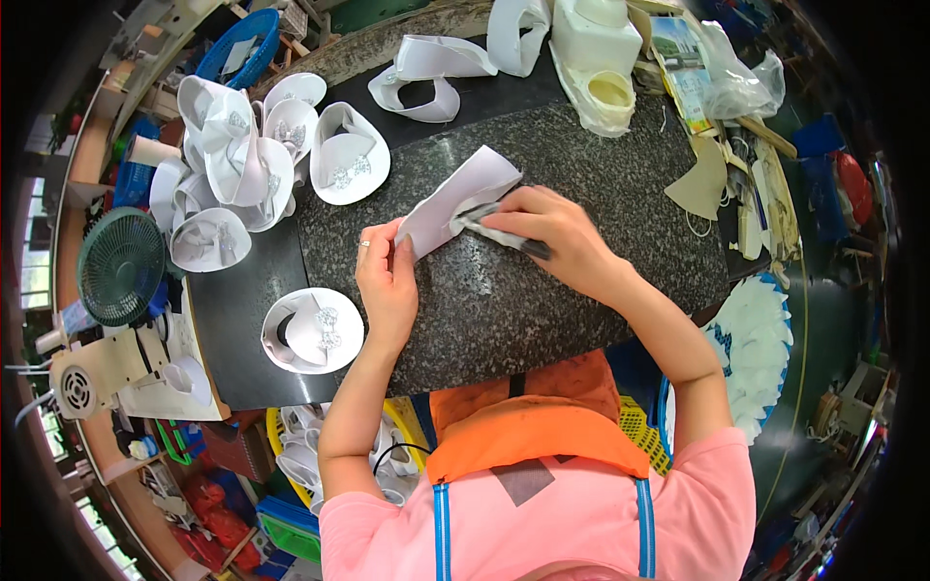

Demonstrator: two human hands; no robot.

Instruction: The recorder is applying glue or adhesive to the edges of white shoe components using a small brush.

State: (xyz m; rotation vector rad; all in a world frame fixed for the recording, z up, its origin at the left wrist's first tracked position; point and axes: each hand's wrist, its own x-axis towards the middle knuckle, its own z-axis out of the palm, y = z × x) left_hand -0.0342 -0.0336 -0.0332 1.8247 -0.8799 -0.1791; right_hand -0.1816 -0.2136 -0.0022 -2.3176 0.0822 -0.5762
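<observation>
At nine o'clock a dark green fan (120,266) stands off the speckled stone slab (601,165), and toward eleven we see a heap of white shoe uppers (237,160) with glittering bows, one more white upper (312,331) lying alone at about eight. Near the centre, the left hand (387,276) presses down the lower corner of a white cut piece (453,198), fingers together and flat on it rather than curled round it. Just to the right, the right hand (557,232) is closed on a dark pen-like tool (504,230) whose tip rests on the piece. We judge the stroke goes best with the left hand pinning the piece firmly so it cannot slide on the smooth stone, and the tool drawn steadily along the edge (its tip is partly hidden by the fingers). At twelve to one o'clock stand a white boxy container (596,39) and a cream cup-shaped pot (610,95); beside them lies a flat rectangular packet (683,73) printed in green and blue, then a crumpled clear plastic bag (741,77) at about one. A blue basket (242,44) sits at eleven.
</observation>
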